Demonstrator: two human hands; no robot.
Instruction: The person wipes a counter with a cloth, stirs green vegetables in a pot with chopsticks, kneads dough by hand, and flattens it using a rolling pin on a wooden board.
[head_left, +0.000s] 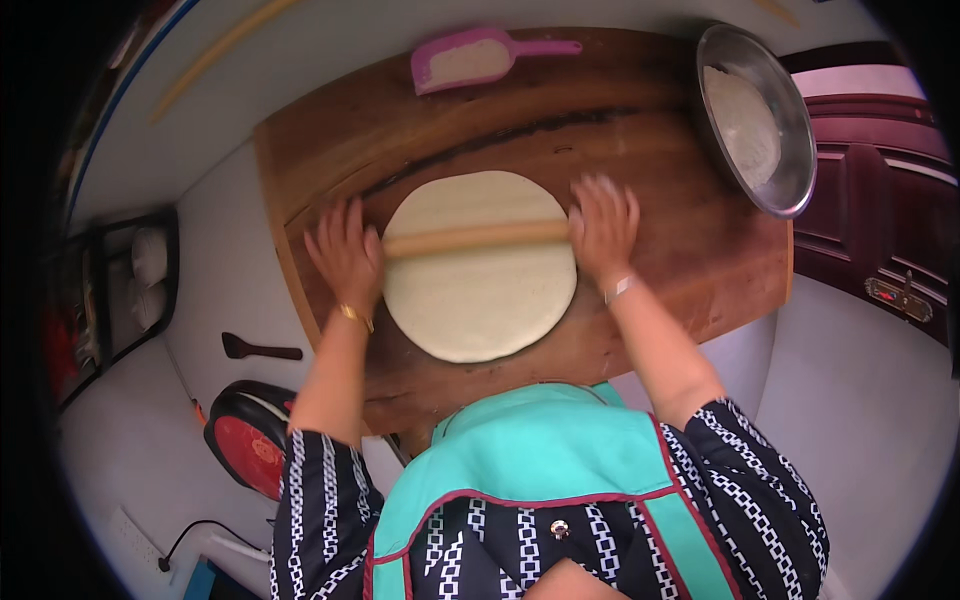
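A pale wooden rolling pin [476, 239] lies across the upper half of a large round sheet of dough [480, 310]. The dough is flat and smooth, on a brown wooden table [690, 265]. At the pin's left end, my left hand [345, 250] lies over it with fingers stretched forward and spread. My right hand [603, 228] rests on the other end, its fingers also stretched out and slightly blurred. Both palms cover the pin's ends, so those tips are hidden. Neither hand's fingers wrap round the pin.
A pink scoop [490, 62] with flour lies along the far table edge. At the far right corner, a metal bowl [795, 150] holds more flour. Left of the table are a dark spatula [262, 348] and a red-and-black round appliance [245, 440]. A dark red door [850, 190] stands at right.
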